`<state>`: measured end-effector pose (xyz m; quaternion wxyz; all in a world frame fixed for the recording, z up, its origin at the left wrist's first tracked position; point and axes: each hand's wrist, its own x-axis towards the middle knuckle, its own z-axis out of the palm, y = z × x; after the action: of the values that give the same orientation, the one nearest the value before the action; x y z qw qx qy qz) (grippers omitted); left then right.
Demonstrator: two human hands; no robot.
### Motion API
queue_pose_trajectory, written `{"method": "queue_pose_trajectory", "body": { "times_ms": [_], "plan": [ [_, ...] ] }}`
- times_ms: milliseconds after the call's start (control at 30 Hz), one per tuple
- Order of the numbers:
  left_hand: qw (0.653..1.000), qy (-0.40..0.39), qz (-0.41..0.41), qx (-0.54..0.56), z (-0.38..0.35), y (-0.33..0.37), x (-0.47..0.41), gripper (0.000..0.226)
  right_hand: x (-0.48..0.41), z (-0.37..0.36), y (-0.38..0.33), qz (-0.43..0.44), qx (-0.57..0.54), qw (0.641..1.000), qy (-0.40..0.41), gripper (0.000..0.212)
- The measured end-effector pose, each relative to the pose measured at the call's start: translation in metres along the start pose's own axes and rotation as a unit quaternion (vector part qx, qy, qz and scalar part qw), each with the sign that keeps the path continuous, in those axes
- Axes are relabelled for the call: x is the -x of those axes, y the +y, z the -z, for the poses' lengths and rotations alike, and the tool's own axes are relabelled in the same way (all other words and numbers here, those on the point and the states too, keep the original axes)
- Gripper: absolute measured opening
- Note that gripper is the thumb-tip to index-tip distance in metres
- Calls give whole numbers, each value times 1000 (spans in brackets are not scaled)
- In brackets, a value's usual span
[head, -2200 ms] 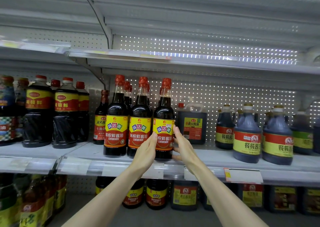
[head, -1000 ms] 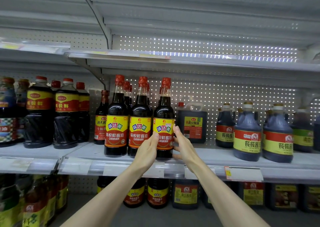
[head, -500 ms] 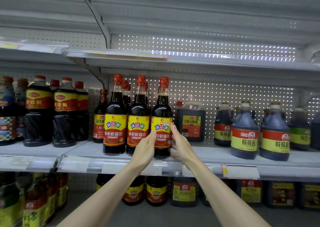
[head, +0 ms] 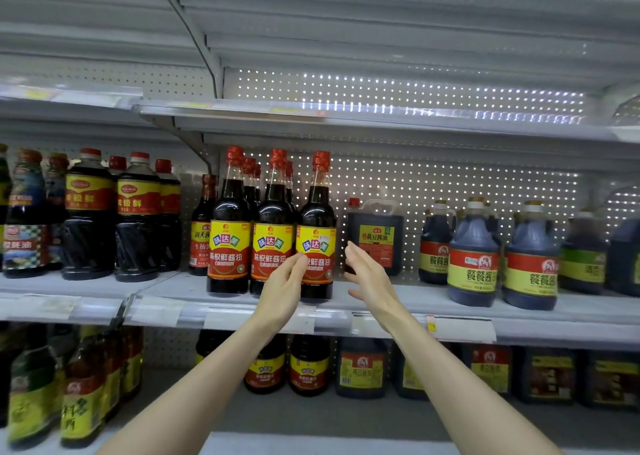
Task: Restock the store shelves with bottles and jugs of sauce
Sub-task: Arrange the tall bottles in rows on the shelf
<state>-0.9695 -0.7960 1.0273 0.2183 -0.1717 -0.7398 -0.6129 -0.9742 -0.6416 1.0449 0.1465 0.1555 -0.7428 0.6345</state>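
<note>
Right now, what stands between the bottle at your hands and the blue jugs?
In the head view, one square dark jug, set back near the pegboard; the shelf around it is bare.

1. The left forearm (head: 194, 385) is bare from the picture's lower edge right up to the wrist, long and slim.
2. The right forearm (head: 460, 385) is the same: bare, slender, narrowing at the wrist.
3. The left hand (head: 282, 290) is bare, with long thin fingers.
4. The right hand (head: 372, 278) is bare too, its fingers likewise long. The nails are too small to make out.
</note>
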Motion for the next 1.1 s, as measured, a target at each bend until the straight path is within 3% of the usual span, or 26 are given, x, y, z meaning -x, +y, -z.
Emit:
{"method": "queue_pose_trajectory", "body": {
  "times_ms": [200,433,533,700,1100],
  "plan": [
    [1000,-3,9,-15,-33,-3,48,47,45,35,21,6,25,1000,6,47],
    [997,0,77,0,-89,-41,120,41,107,83,79,-39,55,998,-6,30],
    [994,-4,113,-5,-115,-67,151,40,132,99,110,-66,53,996,-22,18],
    [986,-17,164,-29,-143,-107,181,40,159,112,162,-134,52,989,-23,17],
    [937,-72,339,-46,-201,-283,308,31,267,103,380,-303,43,952,-23,8]
  ]
}}
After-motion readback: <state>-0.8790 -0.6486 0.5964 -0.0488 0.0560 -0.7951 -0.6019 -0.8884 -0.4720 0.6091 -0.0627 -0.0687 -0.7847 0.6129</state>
